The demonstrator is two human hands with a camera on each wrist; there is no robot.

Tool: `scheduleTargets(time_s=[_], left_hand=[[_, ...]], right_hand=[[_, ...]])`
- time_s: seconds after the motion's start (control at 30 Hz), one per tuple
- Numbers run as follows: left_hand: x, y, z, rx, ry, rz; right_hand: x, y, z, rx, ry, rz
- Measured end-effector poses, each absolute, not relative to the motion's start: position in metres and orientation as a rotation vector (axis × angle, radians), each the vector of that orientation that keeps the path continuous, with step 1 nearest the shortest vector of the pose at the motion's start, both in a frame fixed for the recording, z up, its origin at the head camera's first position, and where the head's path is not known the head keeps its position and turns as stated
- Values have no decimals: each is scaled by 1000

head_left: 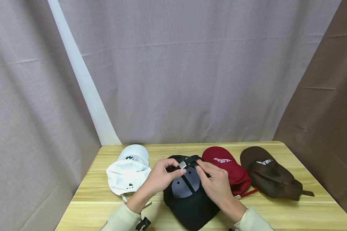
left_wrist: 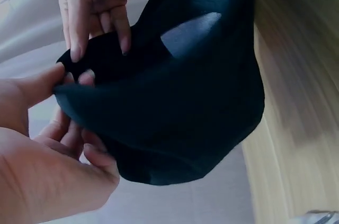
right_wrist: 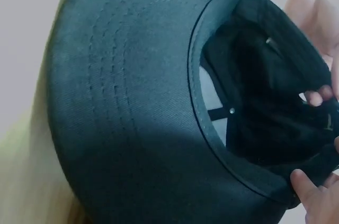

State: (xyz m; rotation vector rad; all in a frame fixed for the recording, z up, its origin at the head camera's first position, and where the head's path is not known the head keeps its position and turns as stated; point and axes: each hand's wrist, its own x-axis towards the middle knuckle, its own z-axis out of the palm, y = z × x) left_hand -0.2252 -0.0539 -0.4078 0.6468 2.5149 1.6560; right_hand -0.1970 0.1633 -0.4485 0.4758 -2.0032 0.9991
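A black baseball cap (head_left: 188, 205) is held up over the table, with its brim towards me and its inside showing a grey panel with a dark band. My left hand (head_left: 161, 175) pinches the back strap beside a silver metal buckle (head_left: 182, 165). On the other side, my right hand (head_left: 215, 181) grips the strap and back edge between thumb and fingers. The left wrist view has both hands close together at the edge of the cap (left_wrist: 180, 123). In the right wrist view, the stitched brim (right_wrist: 122, 97) fills much of the picture.
A white cap (head_left: 127, 175) lies to the left on the wooden table (head_left: 86, 205). To the right are a red cap (head_left: 234, 170) and a dark brown cap (head_left: 274, 176), their straps trailing on the wood. Grey curtains (head_left: 191, 80) hang behind the table.
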Motion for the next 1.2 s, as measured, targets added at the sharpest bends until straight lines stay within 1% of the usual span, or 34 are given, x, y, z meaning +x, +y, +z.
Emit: scheduleTargets(time_s=[0.2, 0.37, 0.5, 0.83, 1.03, 1.2], left_hand=[[-231, -53, -405, 698, 2340, 1834], [-234, -54, -402, 772, 2284, 1837], [-233, -54, -402, 777, 2293, 1810], [-234, -44, -399, 588, 2447, 1748], [-237, -43, -397, 530, 2462, 1711], [-239, -43, -394, 483, 2522, 1585]], right_hand=[[-195, 160, -447, 481, -2041, 1055], [-196, 159, -446, 482, -2023, 1058], [-195, 159, -447, 479, -2031, 1034], [-196, 158, -449, 516, -1994, 945], [-196, 158, -449, 532, -1971, 928], [-196, 158, -450, 546, -1965, 941]])
